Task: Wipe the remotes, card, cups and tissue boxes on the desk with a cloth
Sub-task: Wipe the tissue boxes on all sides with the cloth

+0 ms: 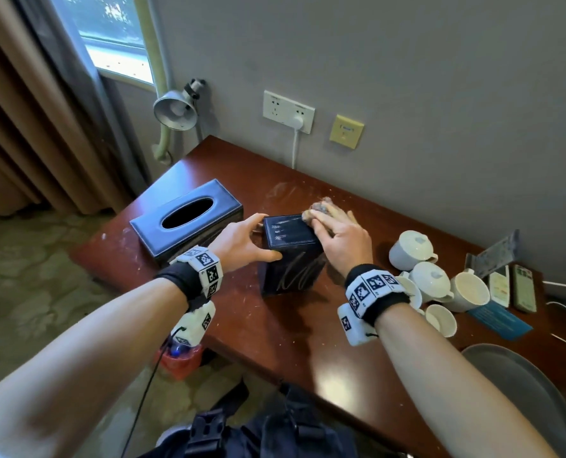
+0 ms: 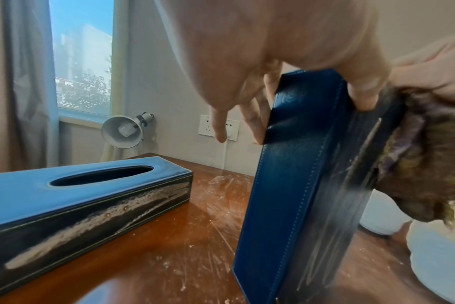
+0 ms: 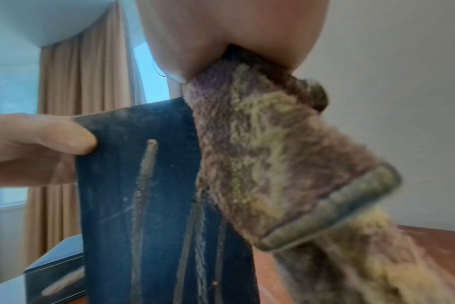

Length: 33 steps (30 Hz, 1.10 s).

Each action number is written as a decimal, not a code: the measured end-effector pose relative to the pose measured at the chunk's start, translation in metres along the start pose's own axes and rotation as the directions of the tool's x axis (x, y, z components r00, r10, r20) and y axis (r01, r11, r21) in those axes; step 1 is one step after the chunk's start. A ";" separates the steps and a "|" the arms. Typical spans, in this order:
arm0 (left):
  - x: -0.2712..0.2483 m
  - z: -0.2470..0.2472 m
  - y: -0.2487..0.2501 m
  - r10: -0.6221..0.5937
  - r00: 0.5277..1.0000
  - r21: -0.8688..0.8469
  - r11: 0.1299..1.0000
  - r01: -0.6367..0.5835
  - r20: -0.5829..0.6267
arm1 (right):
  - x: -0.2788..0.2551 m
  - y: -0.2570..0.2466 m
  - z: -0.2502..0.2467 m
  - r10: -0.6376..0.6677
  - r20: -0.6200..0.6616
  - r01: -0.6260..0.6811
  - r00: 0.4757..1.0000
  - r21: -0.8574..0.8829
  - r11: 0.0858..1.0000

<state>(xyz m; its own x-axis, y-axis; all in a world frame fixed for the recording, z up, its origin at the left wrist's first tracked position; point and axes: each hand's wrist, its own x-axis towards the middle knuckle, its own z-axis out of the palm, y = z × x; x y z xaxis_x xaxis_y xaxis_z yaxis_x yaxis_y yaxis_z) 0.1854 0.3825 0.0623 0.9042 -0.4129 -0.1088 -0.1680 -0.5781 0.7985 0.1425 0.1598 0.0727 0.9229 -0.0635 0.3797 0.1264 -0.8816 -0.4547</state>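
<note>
Your left hand (image 1: 242,241) grips the upended tissue box (image 1: 291,256); right hand (image 1: 337,236) at 3 o'clock clutches the cloth (image 1: 321,208); pressing sideways could topple it onto the cups (image 1: 432,279)

A dark blue is seen on the upright box (image 1: 291,256), edged with pale stitching and streaked with whitish scratch lines on its near side. The same dark blue is shown by the flat box (image 1: 189,219), whose side panel is black with pale smears. The cloth (image 3: 273,156) is mottled in brownish purple and dull yellow, with a grey-green hem. The surface (image 1: 275,342) is a glossy reddish brown, scuffed with white marks. The cups (image 1: 435,279) are white. The wristbands (image 1: 374,285) are patterned with black-and-white square markers. A teal card (image 1: 499,320) is printed with pale text.
</note>
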 end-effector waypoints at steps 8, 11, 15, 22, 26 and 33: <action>0.008 -0.009 -0.009 0.048 0.996 -0.017 0.999 -0.047 0.072 | -0.014 -0.059 0.028 -0.116 -0.041 0.115 0.992 -0.023 0.993; 0.010 -0.012 -0.010 0.064 0.992 -0.009 0.998 -0.064 0.108 | -0.015 -0.051 0.023 -0.145 -0.009 0.144 0.989 -0.059 0.988; 0.010 -0.012 -0.012 0.069 0.990 -0.015 0.998 -0.067 0.121 | -0.009 -0.022 0.002 0.109 -0.070 -0.112 0.992 -0.046 0.993; 0.012 -0.008 -0.021 0.135 0.988 -0.015 0.991 -0.134 0.074 | -0.003 -0.075 0.029 -0.031 0.100 0.036 0.995 -0.050 0.998; 0.009 -0.005 -0.024 0.161 0.983 -0.044 0.987 -0.158 0.090 | -0.018 -0.071 0.021 -0.056 0.131 0.060 0.990 -0.026 0.998; 0.013 -0.004 -0.025 0.148 0.987 -0.083 0.986 -0.142 0.070 | 0.000 -0.064 0.020 0.179 0.037 -0.175 0.983 -0.090 0.980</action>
<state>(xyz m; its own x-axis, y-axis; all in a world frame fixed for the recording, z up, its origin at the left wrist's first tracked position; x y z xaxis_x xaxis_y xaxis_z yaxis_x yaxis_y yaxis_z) 0.2032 0.3939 0.0435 0.8396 -0.5423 -0.0309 -0.2613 -0.4532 0.8523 0.1413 0.2254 0.0857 0.9434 -0.2028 0.2623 -0.0703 -0.8954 -0.4397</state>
